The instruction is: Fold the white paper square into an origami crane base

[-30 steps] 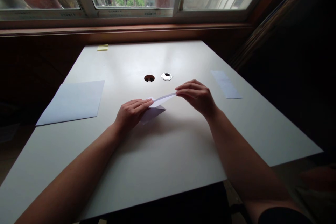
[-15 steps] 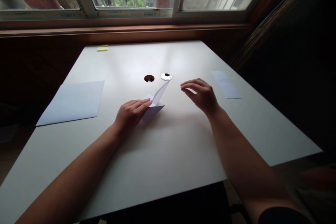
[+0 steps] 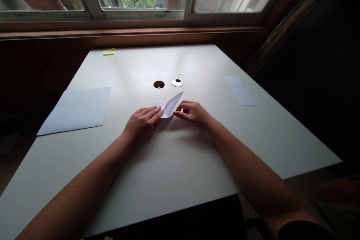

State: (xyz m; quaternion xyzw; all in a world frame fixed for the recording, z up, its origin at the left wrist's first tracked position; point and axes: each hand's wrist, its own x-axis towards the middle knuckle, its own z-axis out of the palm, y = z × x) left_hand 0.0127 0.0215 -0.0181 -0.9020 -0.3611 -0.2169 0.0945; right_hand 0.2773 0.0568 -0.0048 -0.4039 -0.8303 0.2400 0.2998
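Observation:
A sheet of white folded paper [image 3: 172, 105] sits near the middle of the table, with one pointed flap standing up and leaning to the right. My left hand [image 3: 144, 119] covers its left part, fingers pressed together on it; the thumb is hidden. At the paper's right edge, my right hand [image 3: 192, 111] has thumb and forefinger pinched on the lower corner, the other fingers curled.
A stack of white paper [image 3: 75, 108] lies on the left of the white table [image 3: 180, 165]. To the right is a paper strip [image 3: 241, 92]. A round hole [image 3: 159, 84] and a silver ring cover [image 3: 177, 82] are beyond my hands. Yellow sticky notes [image 3: 109, 52] lie at the far left.
My right hand has come down and left from the air to the paper's right edge and pinched it. My left hand stays on the paper. The raised flap has shifted slightly.

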